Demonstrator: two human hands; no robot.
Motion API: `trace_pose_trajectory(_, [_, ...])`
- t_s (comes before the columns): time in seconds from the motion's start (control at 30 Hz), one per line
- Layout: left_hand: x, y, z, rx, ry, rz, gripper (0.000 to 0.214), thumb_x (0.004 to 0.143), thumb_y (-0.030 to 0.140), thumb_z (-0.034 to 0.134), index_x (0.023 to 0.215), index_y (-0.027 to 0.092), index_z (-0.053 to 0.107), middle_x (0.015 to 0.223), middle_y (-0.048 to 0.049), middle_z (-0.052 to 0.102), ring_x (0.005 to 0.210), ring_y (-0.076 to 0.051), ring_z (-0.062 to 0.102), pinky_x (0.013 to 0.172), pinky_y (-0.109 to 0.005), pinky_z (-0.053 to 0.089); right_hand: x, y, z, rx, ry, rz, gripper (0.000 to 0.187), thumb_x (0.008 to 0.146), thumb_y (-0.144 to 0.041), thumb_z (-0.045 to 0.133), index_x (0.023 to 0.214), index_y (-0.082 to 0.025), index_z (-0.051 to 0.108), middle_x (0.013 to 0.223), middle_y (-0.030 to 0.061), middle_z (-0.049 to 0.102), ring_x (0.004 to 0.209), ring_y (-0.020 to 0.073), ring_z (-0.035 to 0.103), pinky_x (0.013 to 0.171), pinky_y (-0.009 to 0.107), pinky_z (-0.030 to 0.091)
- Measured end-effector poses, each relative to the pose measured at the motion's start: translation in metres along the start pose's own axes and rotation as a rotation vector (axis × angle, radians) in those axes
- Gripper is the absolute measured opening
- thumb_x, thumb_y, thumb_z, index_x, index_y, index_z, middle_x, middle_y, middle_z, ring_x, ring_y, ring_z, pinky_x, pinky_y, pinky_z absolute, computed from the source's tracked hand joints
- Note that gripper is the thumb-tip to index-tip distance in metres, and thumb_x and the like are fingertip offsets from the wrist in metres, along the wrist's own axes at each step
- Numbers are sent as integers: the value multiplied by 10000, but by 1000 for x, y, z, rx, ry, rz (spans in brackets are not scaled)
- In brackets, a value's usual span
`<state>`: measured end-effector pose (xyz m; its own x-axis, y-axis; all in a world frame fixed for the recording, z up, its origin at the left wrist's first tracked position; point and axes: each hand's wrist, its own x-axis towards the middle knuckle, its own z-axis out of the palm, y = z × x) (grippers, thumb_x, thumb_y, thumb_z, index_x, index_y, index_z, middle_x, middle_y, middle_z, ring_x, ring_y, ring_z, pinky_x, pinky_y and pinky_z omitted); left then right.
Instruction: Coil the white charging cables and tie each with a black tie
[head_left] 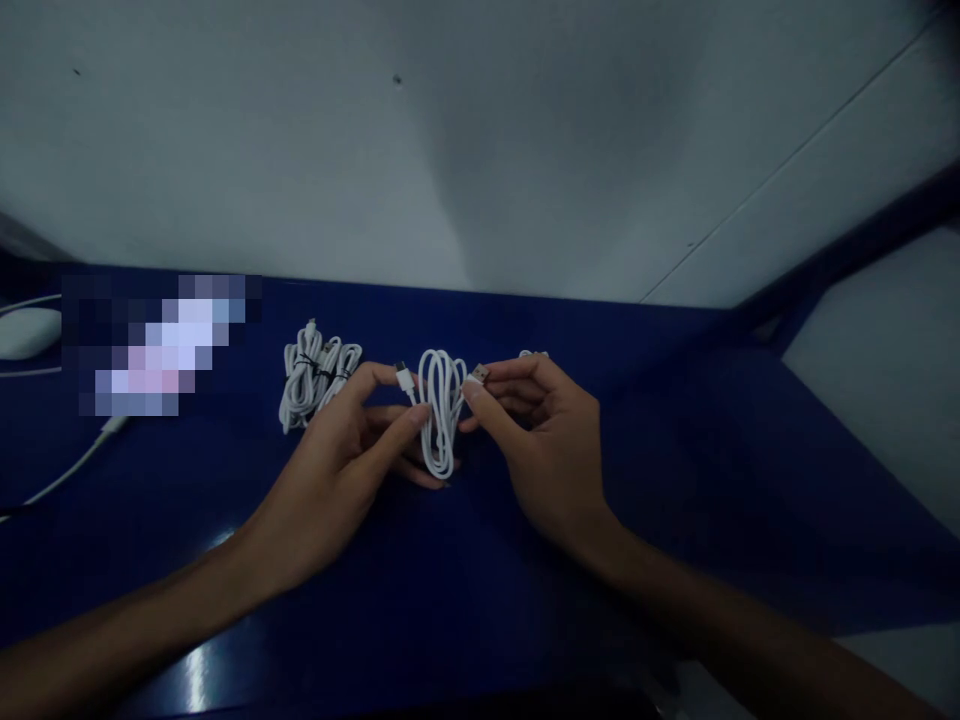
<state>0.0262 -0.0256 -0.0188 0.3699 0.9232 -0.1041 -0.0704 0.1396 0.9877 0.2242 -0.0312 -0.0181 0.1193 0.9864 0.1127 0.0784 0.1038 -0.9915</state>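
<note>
Between my hands, above the blue tabletop, is a white USB cable (442, 415) wound into long loops. My left hand (356, 435) is closed on the left side of the loops, its thumb in front and fingers behind. One small white plug (404, 378) sticks up beside its index finger. My right hand (544, 425) pinches the other end, where a USB plug with a metal tip (477, 376) shows between thumb and fingers. Behind my left hand lie several white cable bundles (304, 380) with black ties. Part of another white cable (534, 354) peeks out behind my right hand.
A blurred-out, brightly lit object (172, 345) lies at the left, with a white cable (67, 480) running from it. A white rounded device (30, 333) sits at the left edge. The blue table (420, 600) meets a pale wall (300, 150) at the back.
</note>
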Motion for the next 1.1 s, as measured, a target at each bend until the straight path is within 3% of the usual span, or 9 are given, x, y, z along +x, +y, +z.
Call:
trace_pose_trajectory(0.3, [-1, 9, 2, -26, 69, -1, 302, 1048, 409, 795, 1143, 233, 569, 921, -28, 822, 724, -230, 844, 643, -316, 732, 1, 6, -3, 11, -171, -9, 183, 1119, -390, 709, 1082, -213, 688, 888, 13, 783, 780, 157, 760, 700, 302, 617])
trace_pose_trajectory(0.43, [-3, 13, 3, -67, 76, -26, 287, 1054, 423, 787, 1103, 234, 577, 989, -49, 835, 718, -228, 842, 628, -317, 730, 2, 4, -4, 21, -231, 33, 245, 1149, -432, 656, 1065, -204, 689, 936, 23, 768, 791, 148, 728, 691, 288, 610])
trace_pose_trajectory(0.53, [-3, 14, 3, -99, 36, -61, 267, 1083, 454, 738, 1079, 209, 632, 1050, -86, 844, 723, -234, 839, 635, -350, 741, 3, 1, -5, 51, -281, 80, 273, 1162, -441, 626, 1032, -208, 686, 935, 14, 749, 746, 135, 694, 673, 280, 601])
trace_pose_trajectory(0.63, [-2, 15, 3, -124, -25, -90, 282, 1121, 457, 673, 1053, 185, 698, 974, -87, 843, 711, -217, 821, 683, -372, 752, 3, -1, -6, 68, -326, 108, 274, 1169, -410, 617, 988, -217, 688, 871, -9, 708, 713, 126, 659, 661, 271, 580])
trace_pose_trajectory(0.87, [-1, 14, 2, -71, -67, -63, 270, 1124, 429, 674, 992, 201, 736, 853, -39, 823, 701, -196, 813, 699, -305, 716, 3, -8, -6, 85, -382, 135, 360, 1187, -430, 563, 932, -214, 697, 877, -5, 644, 727, 126, 631, 688, 287, 550])
trace_pose_trajectory(1.1, [0, 8, -1, -74, -46, -44, 213, 1111, 394, 705, 1078, 204, 797, 1005, -59, 837, 777, -195, 806, 714, -309, 723, 4, -8, -6, 182, -432, 201, 210, 1040, -412, 809, 988, -248, 689, 958, 0, 714, 872, 187, 724, 818, 359, 616])
